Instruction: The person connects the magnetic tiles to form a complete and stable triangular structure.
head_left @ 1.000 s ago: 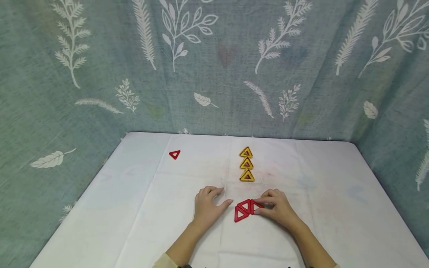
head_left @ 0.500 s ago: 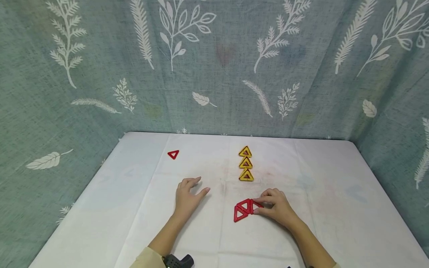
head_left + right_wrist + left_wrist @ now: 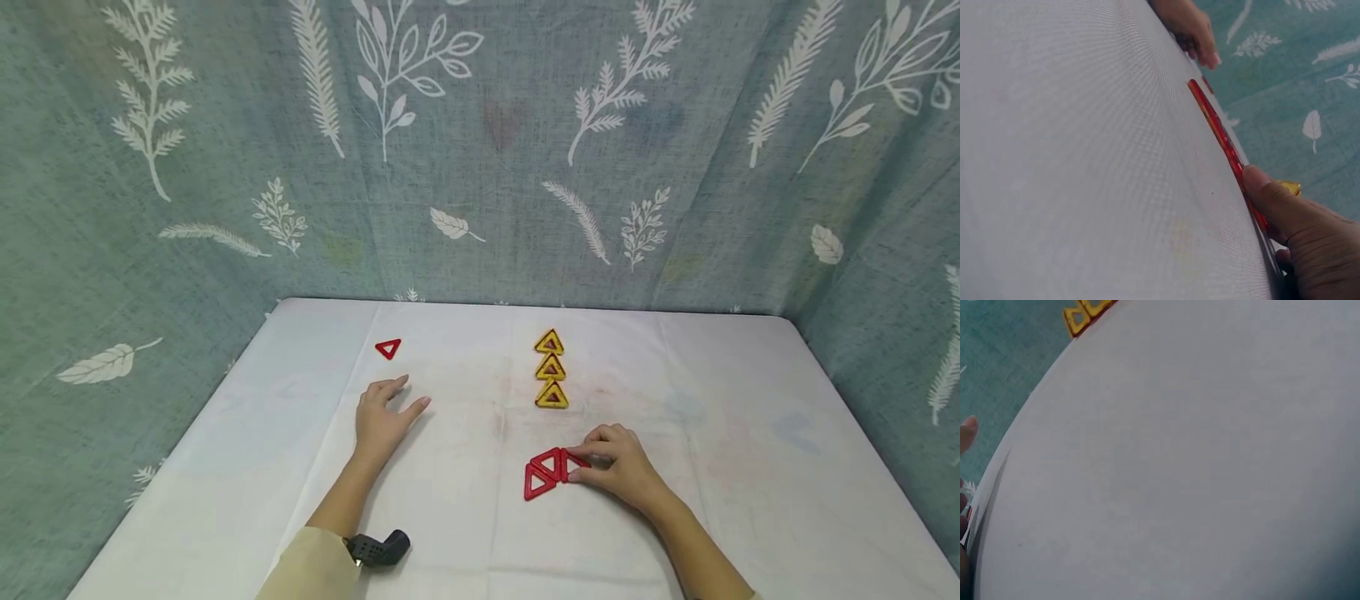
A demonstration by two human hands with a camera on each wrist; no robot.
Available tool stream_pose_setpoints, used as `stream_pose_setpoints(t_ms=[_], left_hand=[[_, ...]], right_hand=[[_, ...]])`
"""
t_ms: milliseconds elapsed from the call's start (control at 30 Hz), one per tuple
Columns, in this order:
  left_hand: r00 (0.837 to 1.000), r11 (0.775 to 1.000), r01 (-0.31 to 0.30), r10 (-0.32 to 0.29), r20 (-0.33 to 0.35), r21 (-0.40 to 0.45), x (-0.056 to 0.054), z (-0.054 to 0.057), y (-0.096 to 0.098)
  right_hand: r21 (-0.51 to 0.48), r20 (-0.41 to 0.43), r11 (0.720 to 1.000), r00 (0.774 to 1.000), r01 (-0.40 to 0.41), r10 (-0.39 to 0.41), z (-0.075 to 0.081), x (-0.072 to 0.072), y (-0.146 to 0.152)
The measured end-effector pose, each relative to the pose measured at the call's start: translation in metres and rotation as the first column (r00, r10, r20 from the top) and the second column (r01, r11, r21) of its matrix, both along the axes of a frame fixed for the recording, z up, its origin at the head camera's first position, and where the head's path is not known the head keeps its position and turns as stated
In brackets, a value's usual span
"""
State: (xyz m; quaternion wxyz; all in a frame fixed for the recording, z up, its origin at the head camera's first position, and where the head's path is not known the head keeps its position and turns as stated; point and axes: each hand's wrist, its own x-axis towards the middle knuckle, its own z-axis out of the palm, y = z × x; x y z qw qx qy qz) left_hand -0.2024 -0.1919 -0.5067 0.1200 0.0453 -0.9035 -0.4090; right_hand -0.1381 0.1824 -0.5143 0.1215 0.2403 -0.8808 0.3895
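My right hand (image 3: pixel 618 467) pinches a red triangle tile (image 3: pixel 564 467) between thumb and fingers. Against that tile's left side lies a second red triangle tile (image 3: pixel 558 463), and a third (image 3: pixel 528 483) adjoins it at lower left; all are hollow frames on the table. In the right wrist view the tiles appear edge-on as a red strip (image 3: pixel 1219 134). Over the left part of the table my left hand (image 3: pixel 381 425) holds nothing, thumb and fingers spread apart. Just beyond its fingertips, farther back, lies a lone red triangle tile (image 3: pixel 387 342).
Yellow triangle pieces (image 3: pixel 552 405) with dark reddish centres stand in a line behind the red group. A white cloth covers the table (image 3: pixel 450 517). A green leaf-patterned curtain (image 3: pixel 480 167) hangs behind and at both sides. A black device (image 3: pixel 380 550) sits at the left wrist.
My left hand has moved left and away from the red group, toward the lone red triangle tile. The right hand keeps its pinch on the same tile and has stayed in place.
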Motion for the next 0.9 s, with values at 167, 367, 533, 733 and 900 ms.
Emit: stream_pose_setpoints(t_ms=[167, 367, 533, 733, 900], left_hand=[[0.997, 0.996, -0.073, 0.073, 0.0, -0.042, -0.017, 0.0, -0.008], [0.99, 0.988, -0.135, 0.137, 0.022, -0.069, -0.033, 0.0, -0.015], [0.972, 0.969, -0.22, 0.228, 0.057, -0.114, -0.047, -0.002, -0.021], [0.948, 0.94, -0.281, 0.303, 0.097, -0.193, -0.064, -0.002, -0.026], [0.942, 0.932, -0.269, 0.307, 0.137, -0.241, -0.073, 0.001, -0.027]], right_hand=[[-0.013, 0.001, 1.0, 1.0, -0.003, 0.003, -0.001, 0.0, 0.001], [-0.009, -0.016, 1.0, 1.0, -0.003, 0.002, -0.002, -0.001, 0.002], [-0.001, -0.022, 1.0, 1.0, 0.0, 0.0, -0.004, -0.001, 0.002], [-0.007, 0.004, 1.0, 1.0, -0.002, 0.002, -0.004, -0.001, 0.001], [-0.003, -0.011, 1.0, 1.0, 0.011, -0.011, -0.002, 0.0, 0.001]])
